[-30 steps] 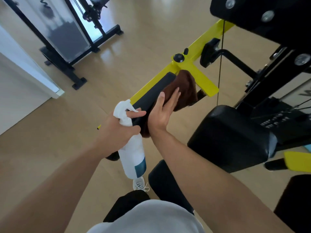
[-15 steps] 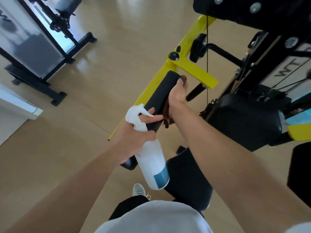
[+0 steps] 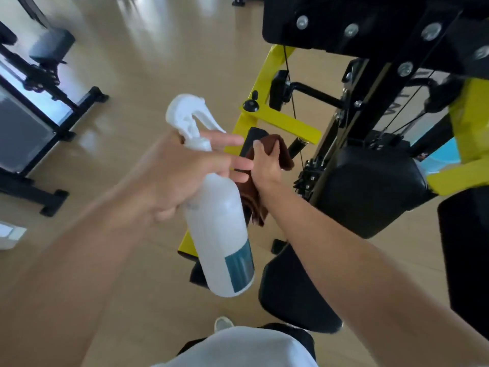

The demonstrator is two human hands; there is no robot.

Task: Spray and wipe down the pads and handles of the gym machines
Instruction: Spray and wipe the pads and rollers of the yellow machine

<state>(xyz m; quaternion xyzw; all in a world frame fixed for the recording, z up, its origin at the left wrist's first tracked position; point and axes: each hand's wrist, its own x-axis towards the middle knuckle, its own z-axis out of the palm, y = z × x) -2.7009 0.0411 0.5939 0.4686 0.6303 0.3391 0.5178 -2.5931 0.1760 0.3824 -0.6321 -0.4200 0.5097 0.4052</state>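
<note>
On the black arm pad (image 3: pixel 253 139) our right hand (image 3: pixel 266 165) grips the soft, limp brown cloth (image 3: pixel 280 152) (best bunched in the palm), while our left hand (image 3: pixel 182 170) holds the light, smooth spray bottle (image 3: pixel 222 234) at its neck, forefingers extended.

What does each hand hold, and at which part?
The left hand grips the spray bottle at its neck. The right hand presses the brown cloth around the black pad.

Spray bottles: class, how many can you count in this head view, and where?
1. The white spray bottle hangs in the left hand, in front of the brown cloth gripped by the right hand. Others could be hidden.
</note>
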